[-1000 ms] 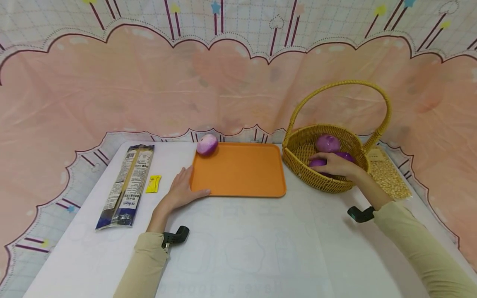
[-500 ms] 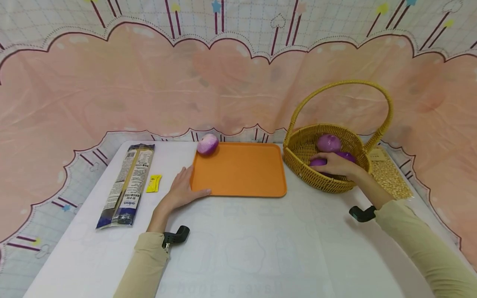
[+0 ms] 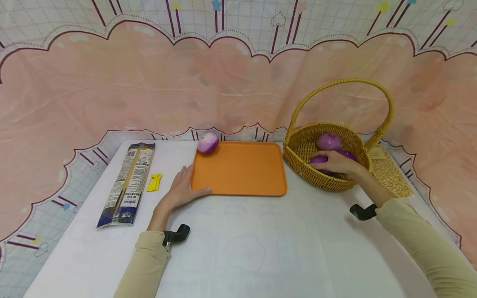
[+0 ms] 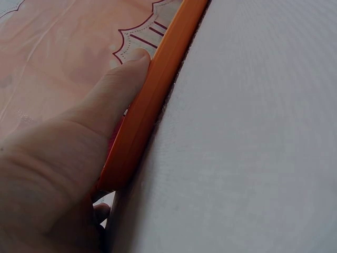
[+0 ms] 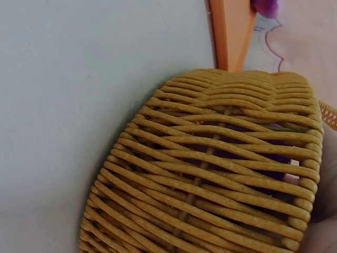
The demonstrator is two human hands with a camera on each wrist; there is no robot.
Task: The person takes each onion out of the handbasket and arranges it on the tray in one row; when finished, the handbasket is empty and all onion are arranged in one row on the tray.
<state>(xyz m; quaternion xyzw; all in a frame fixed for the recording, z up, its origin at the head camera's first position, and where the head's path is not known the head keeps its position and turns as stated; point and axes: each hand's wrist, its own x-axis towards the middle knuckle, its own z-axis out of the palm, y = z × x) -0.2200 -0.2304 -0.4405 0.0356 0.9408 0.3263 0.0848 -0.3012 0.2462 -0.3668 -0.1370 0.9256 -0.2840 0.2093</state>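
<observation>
My left hand (image 3: 185, 188) lies at the near left corner of an orange tray (image 3: 240, 169), fingers extended along its left side. The thumb (image 4: 129, 71) rests against the tray's rim in the left wrist view. A purple onion (image 3: 208, 143) sits on the tray's far left corner. Inside a wicker basket (image 3: 309, 176), my right hand (image 3: 339, 161) holds another purple onion (image 3: 318, 160) with bent fingers. Two more onions lie beside it: a paler one (image 3: 329, 141) behind and a darker one (image 3: 347, 155), partly hidden by the hand. Basket weave (image 5: 210, 168) hides most of the grip in the right wrist view.
The basket's tall handle (image 3: 344, 80) arches above the right hand. A bag of yellow kernels (image 3: 389, 176) lies right of the basket. At left are a long printed packet (image 3: 126, 186) and a small yellow packet (image 3: 154, 182). A patterned cloth (image 3: 238, 91) hangs behind the table.
Inside the basket, the right hand and the onion it holds have shifted very slightly, and a little more of that onion shows. The left hand and the tray stay put.
</observation>
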